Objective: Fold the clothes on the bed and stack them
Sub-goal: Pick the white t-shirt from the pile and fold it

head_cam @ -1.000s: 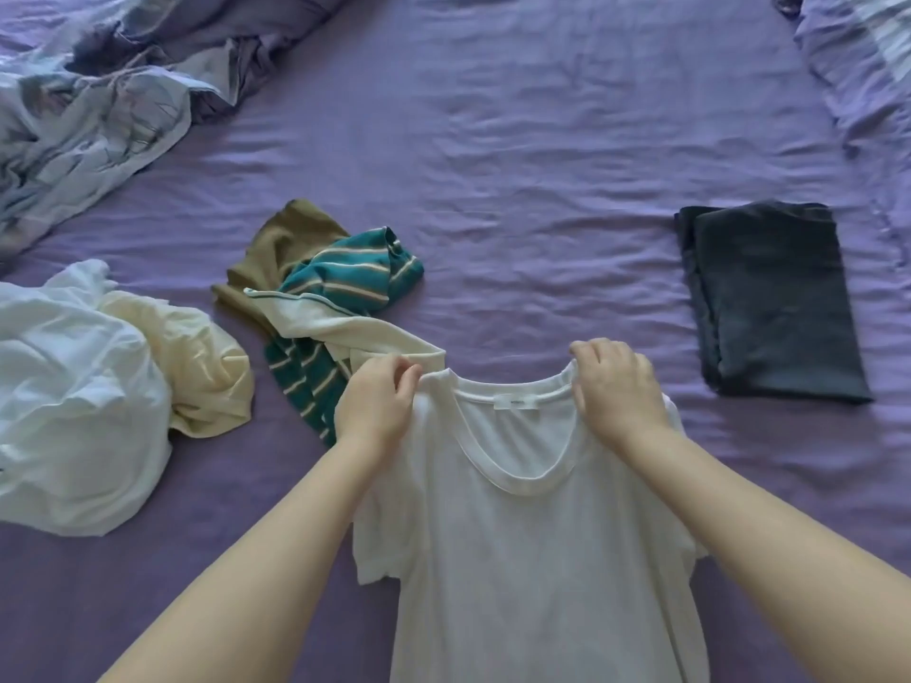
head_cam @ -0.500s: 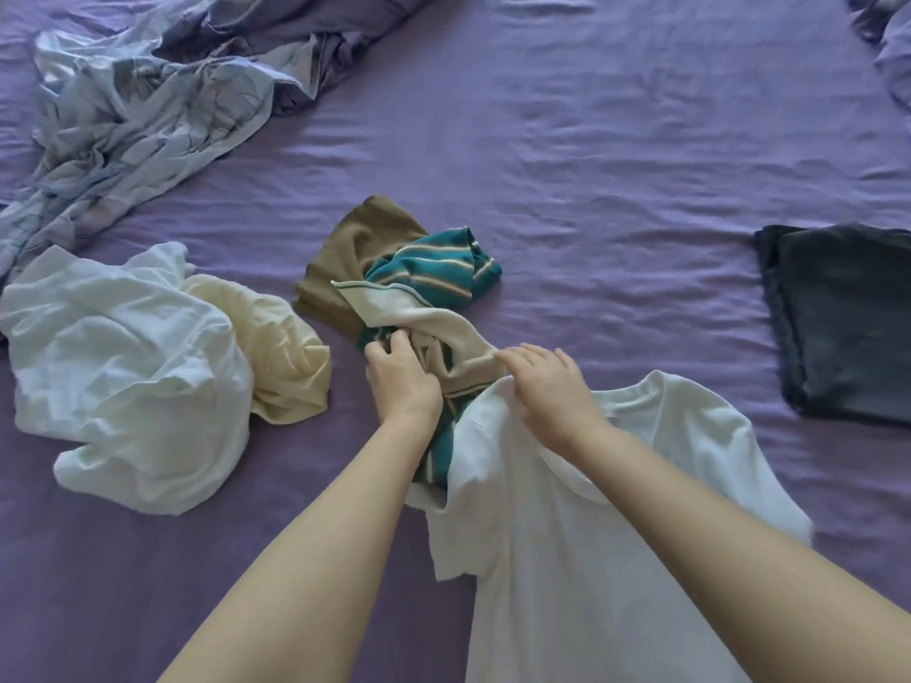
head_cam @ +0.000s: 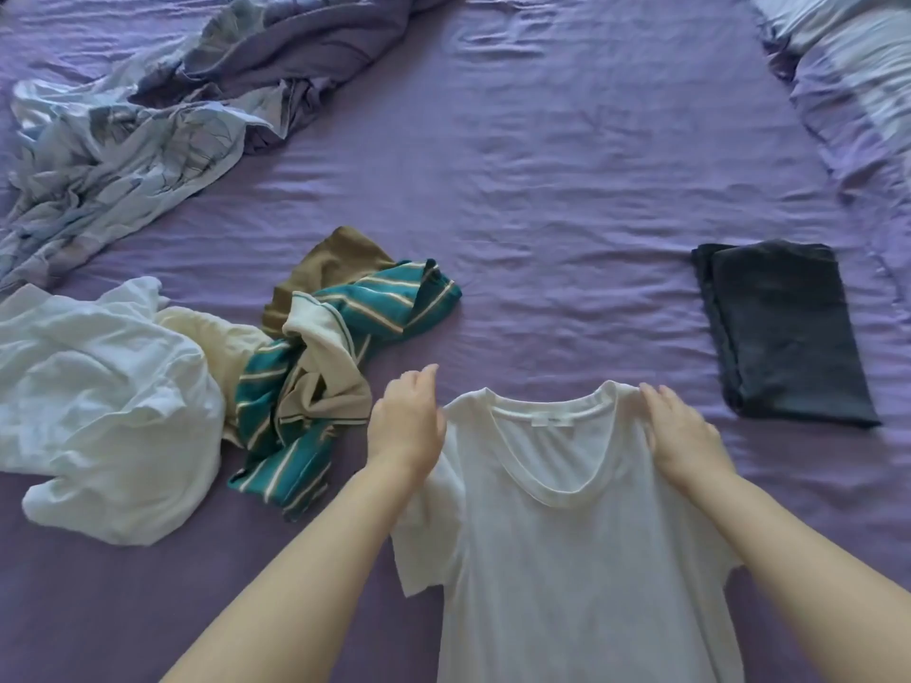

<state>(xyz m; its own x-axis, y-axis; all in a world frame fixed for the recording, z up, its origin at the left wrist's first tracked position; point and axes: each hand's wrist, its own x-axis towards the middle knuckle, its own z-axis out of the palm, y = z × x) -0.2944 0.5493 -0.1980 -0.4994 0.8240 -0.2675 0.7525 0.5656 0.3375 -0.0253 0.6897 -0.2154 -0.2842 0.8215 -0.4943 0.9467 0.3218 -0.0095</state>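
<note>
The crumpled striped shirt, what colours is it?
Teal with cream stripes, seen in the head view.

— What colours lie on the bed?
— A purple sheet [head_cam: 567, 199]; a plain white T-shirt [head_cam: 581, 559]; a teal shirt [head_cam: 394, 308] with cream stripes; an olive-brown garment [head_cam: 340, 263].
— And the rest?
— A dark charcoal folded piece [head_cam: 784, 332], a white crumpled top [head_cam: 98, 411], a pale blue patterned cover [head_cam: 123, 140].

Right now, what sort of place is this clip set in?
Most likely a bedroom: a bed under a purple sheet, a rumpled duvet, a pillow, and loose clothes being folded on it.
</note>
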